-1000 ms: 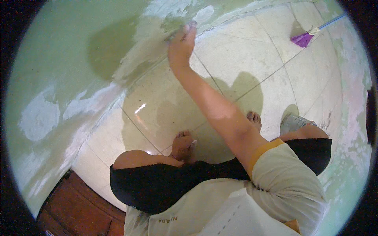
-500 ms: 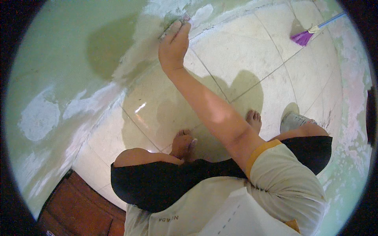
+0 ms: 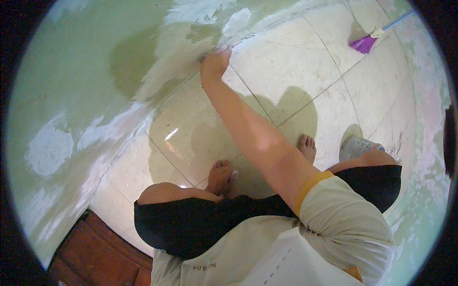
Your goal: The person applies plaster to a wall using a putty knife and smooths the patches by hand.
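My right hand (image 3: 216, 66) reaches far forward, low on the green wall (image 3: 71, 86), where the wall meets the tiled floor (image 3: 291, 52). Its fingers are closed round a flat, thin object that is nearly hidden; only a dark edge shows beside the knuckles, so its exact kind stays unclear. Whitish filler patches (image 3: 50, 143) cover the lower wall on both sides of the hand, some smooth and some streaky. My left hand is out of the picture.
A purple-bristled broom (image 3: 365, 44) with a blue handle lies at the far right. By my right knee stands a pale tub (image 3: 355, 147). A brown panelled thing (image 3: 100, 248) with a dark edge is at the lower left. Another patchy green wall (image 3: 424, 119) bounds the right.
My right hand has moved down the wall toward the floor line, with its wrist turned. The flat object, plainer before along the fingers, is now mostly covered.
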The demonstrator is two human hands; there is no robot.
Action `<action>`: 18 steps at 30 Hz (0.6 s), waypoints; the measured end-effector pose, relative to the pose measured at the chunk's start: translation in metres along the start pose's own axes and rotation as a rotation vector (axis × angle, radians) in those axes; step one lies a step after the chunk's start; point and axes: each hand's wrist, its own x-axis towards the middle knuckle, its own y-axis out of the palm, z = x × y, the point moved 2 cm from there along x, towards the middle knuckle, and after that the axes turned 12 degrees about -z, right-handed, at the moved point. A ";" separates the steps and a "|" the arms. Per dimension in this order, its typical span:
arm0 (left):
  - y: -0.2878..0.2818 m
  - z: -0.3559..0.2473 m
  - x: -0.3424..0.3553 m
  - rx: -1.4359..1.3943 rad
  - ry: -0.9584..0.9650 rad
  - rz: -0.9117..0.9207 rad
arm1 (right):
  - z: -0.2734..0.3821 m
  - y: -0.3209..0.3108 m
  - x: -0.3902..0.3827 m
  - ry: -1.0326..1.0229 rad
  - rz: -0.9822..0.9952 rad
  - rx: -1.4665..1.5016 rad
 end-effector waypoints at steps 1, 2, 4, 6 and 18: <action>0.003 -0.001 0.003 -0.028 0.003 -0.002 | -0.017 0.002 0.016 0.295 -0.005 0.043; -0.001 0.002 -0.004 -0.029 -0.033 -0.013 | -0.007 0.002 0.002 0.137 -0.013 0.021; -0.008 0.011 -0.020 -0.010 -0.089 -0.017 | 0.041 -0.002 -0.041 -0.179 -0.004 -0.017; -0.007 0.008 -0.025 -0.037 -0.131 -0.005 | 0.076 -0.019 -0.064 -0.297 0.096 0.103; 0.005 0.015 -0.018 0.017 -0.051 0.005 | 0.047 0.002 0.004 -0.021 -0.188 0.044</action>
